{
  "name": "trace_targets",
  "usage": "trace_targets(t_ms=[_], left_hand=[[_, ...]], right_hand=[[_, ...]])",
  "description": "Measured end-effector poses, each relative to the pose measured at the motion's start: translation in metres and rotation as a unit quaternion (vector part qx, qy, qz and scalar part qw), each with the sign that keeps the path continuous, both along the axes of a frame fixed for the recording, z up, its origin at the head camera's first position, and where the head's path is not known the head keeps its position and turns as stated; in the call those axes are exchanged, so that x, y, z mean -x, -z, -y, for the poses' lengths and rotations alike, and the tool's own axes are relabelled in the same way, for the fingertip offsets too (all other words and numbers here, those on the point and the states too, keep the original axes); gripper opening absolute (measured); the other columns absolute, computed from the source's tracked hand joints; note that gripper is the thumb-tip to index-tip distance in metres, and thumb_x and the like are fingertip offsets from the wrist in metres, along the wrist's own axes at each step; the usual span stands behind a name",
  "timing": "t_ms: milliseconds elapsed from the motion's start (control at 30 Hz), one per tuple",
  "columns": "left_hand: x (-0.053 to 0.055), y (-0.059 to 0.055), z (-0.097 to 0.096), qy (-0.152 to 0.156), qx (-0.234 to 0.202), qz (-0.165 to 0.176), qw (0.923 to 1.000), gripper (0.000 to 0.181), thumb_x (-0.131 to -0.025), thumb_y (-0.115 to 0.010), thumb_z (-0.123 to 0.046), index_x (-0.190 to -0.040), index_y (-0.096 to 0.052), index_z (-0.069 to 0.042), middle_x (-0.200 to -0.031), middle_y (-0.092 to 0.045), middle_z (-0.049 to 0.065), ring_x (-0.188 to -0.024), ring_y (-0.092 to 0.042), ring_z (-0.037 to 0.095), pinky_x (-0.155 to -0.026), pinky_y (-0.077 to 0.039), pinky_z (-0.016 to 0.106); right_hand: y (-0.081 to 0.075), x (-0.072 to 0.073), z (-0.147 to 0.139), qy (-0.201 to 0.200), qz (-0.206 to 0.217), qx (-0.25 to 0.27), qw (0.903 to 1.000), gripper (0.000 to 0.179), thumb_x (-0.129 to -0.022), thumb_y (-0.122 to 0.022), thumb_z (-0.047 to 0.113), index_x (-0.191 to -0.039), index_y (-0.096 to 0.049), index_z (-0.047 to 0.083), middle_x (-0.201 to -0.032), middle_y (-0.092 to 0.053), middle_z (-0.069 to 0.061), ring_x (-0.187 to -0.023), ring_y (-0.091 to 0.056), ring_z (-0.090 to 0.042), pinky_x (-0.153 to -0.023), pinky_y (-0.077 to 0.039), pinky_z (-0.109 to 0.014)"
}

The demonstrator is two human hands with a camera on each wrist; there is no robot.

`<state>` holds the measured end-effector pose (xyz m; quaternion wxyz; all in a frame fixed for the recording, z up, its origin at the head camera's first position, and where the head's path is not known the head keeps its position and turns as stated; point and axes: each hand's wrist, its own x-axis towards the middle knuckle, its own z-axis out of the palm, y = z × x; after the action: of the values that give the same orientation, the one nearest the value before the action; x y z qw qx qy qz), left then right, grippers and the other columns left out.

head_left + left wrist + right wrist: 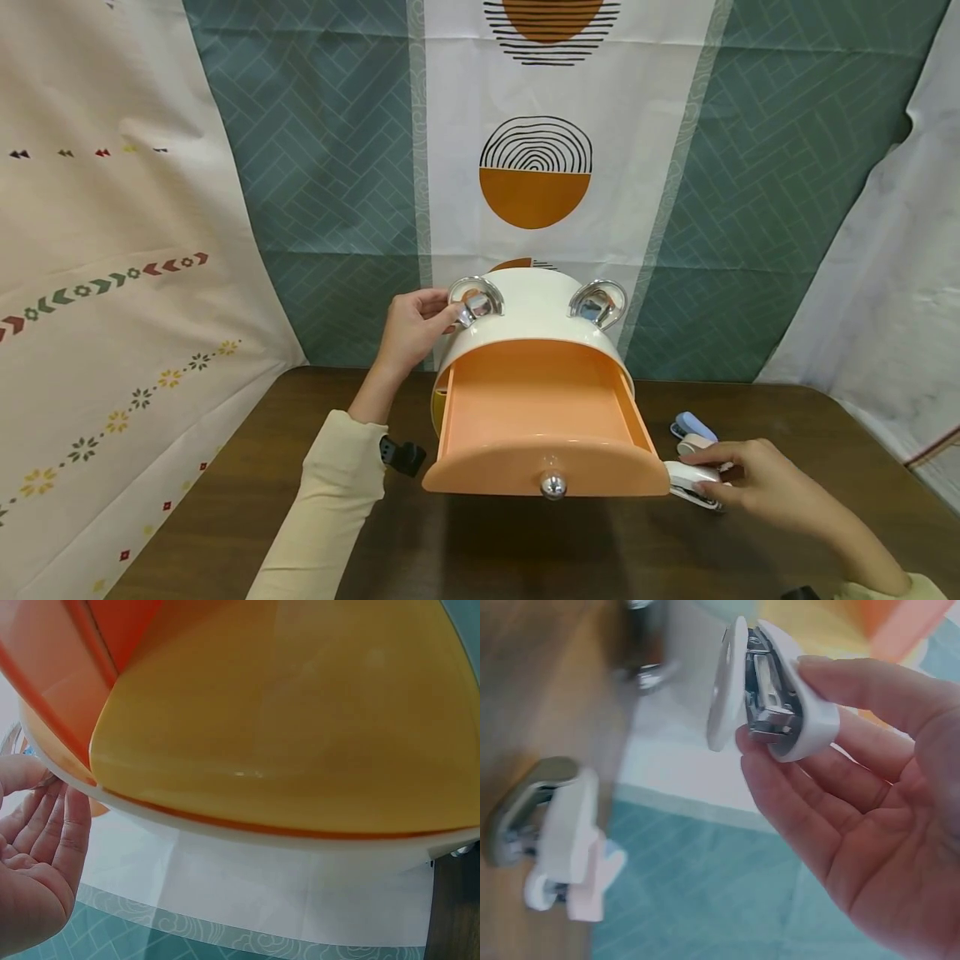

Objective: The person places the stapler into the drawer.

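A white rounded organizer (536,304) with two shiny silver ears stands on the table. Its orange upper drawer (536,400) is pulled out and looks bare inside; a round silver knob (553,486) sits on its front. My left hand (411,329) pinches the left silver ear (491,293) between thumb and fingers. In the left wrist view, a yellow drawer (285,727) fills most of the picture. My right hand (772,487) grips a small white stapler (814,724) by its body, beside the drawer's right front corner. Its metal inside faces the right wrist camera.
A light blue stapler (697,426) and a pale one beside it lie on the brown table (360,542), behind my right hand. They appear as a blurred cluster (570,825) in the right wrist view. A patterned cloth (330,167) hangs close behind the organizer.
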<state>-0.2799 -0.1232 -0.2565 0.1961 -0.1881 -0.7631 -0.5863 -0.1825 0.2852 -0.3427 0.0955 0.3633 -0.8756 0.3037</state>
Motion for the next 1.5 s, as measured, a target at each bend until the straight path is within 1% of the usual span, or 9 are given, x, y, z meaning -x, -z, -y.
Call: trace_targets(t_ms=[167,367,533,700,867,967,1167,1267,1500], left_hand=[[-0.001,-0.001,-0.001,0.001,-0.001,0.002,1.0000,0.028,-0.083,-0.061,-0.003,-0.107,-0.061,0.012,-0.096,-0.064,0.027,-0.084,-0.065,0.030,-0.066,-0.056,0.030],[-0.002,-0.001,-0.001,0.004,-0.003,0.005,1.0000,0.029,-0.084,-0.061,-0.003,-0.108,-0.060,0.012,-0.097,-0.064,0.027,-0.085,-0.065,0.031,-0.071,-0.055,0.042],[-0.002,-0.001,0.000,0.002,-0.002,0.005,1.0000,0.029,-0.084,-0.061,-0.003,-0.108,-0.061,0.012,-0.097,-0.064,0.027,-0.085,-0.065,0.031,-0.068,-0.056,0.034],[-0.001,-0.001,0.001,0.001,-0.001,0.001,1.0000,0.029,-0.084,-0.061,-0.004,-0.108,-0.060,0.012,-0.097,-0.064,0.027,-0.085,-0.065,0.032,-0.065,-0.056,0.026],[-0.002,-0.001,0.000,0.002,-0.001,0.003,1.0000,0.029,-0.084,-0.062,-0.004,-0.108,-0.060,0.012,-0.097,-0.064,0.027,-0.085,-0.065,0.031,-0.065,-0.056,0.025],[-0.002,-0.001,0.000,0.002,-0.001,0.008,1.0000,0.029,-0.084,-0.062,-0.004,-0.108,-0.060,0.012,-0.097,-0.064,0.027,-0.085,-0.065,0.031,-0.065,-0.056,0.026],[-0.001,0.000,0.000,0.001,-0.004,0.010,0.9999,0.030,-0.084,-0.062,-0.004,-0.109,-0.060,0.012,-0.098,-0.063,0.027,-0.085,-0.065,0.030,-0.068,-0.056,0.034],[-0.001,0.001,0.000,0.001,-0.004,0.009,0.9999,0.030,-0.084,-0.062,-0.004,-0.109,-0.060,0.012,-0.098,-0.064,0.027,-0.085,-0.065,0.031,-0.068,-0.056,0.034],[-0.002,0.000,0.000,0.012,-0.012,0.009,0.9998,0.027,-0.084,-0.061,-0.005,-0.105,-0.062,0.012,-0.095,-0.064,0.027,-0.081,-0.065,0.028,-0.064,-0.056,0.026]], right_hand=[[-0.019,-0.010,0.003,0.002,-0.016,0.055,0.9983,0.032,-0.072,-0.070,-0.008,-0.102,-0.068,0.006,-0.100,-0.064,0.015,-0.071,-0.056,0.003,-0.050,-0.047,-0.014],[-0.043,-0.018,0.010,0.007,-0.081,0.095,0.9921,0.044,-0.065,-0.069,-0.018,-0.102,-0.067,0.004,-0.101,-0.064,0.011,-0.080,-0.058,0.001,-0.063,-0.049,-0.010],[-0.058,-0.019,0.021,0.001,-0.126,0.148,0.9809,0.038,-0.064,-0.070,-0.019,-0.099,-0.065,-0.004,-0.099,-0.065,0.006,-0.078,-0.060,-0.003,-0.064,-0.050,-0.010],[-0.071,-0.019,0.037,-0.026,-0.109,0.232,0.9663,0.035,-0.065,-0.065,-0.024,-0.098,-0.063,-0.013,-0.097,-0.066,0.000,-0.077,-0.061,-0.006,-0.064,-0.051,-0.011],[-0.078,-0.012,0.055,-0.079,-0.095,0.286,0.9502,0.034,-0.067,-0.063,-0.025,-0.099,-0.062,-0.015,-0.098,-0.066,-0.005,-0.076,-0.060,-0.009,-0.063,-0.050,-0.011],[-0.079,-0.007,0.067,-0.077,-0.101,0.278,0.9522,0.036,-0.066,-0.065,-0.024,-0.100,-0.063,-0.012,-0.099,-0.066,-0.004,-0.073,-0.059,-0.009,-0.060,-0.050,-0.011],[-0.082,-0.001,0.093,-0.017,-0.110,0.197,0.9741,0.040,-0.065,-0.070,-0.018,-0.102,-0.066,-0.003,-0.098,-0.065,0.006,-0.076,-0.060,-0.004,-0.064,-0.053,-0.015],[-0.082,0.004,0.104,-0.021,-0.118,0.168,0.9785,0.037,-0.067,-0.071,-0.014,-0.102,-0.067,-0.003,-0.097,-0.067,0.000,-0.080,-0.060,-0.002,-0.067,-0.052,-0.014],[-0.077,0.019,0.120,-0.011,-0.128,0.090,0.9877,0.030,-0.070,-0.073,-0.005,-0.099,-0.069,0.000,-0.087,-0.069,-0.007,-0.069,-0.058,-0.004,-0.057,-0.051,-0.017]])
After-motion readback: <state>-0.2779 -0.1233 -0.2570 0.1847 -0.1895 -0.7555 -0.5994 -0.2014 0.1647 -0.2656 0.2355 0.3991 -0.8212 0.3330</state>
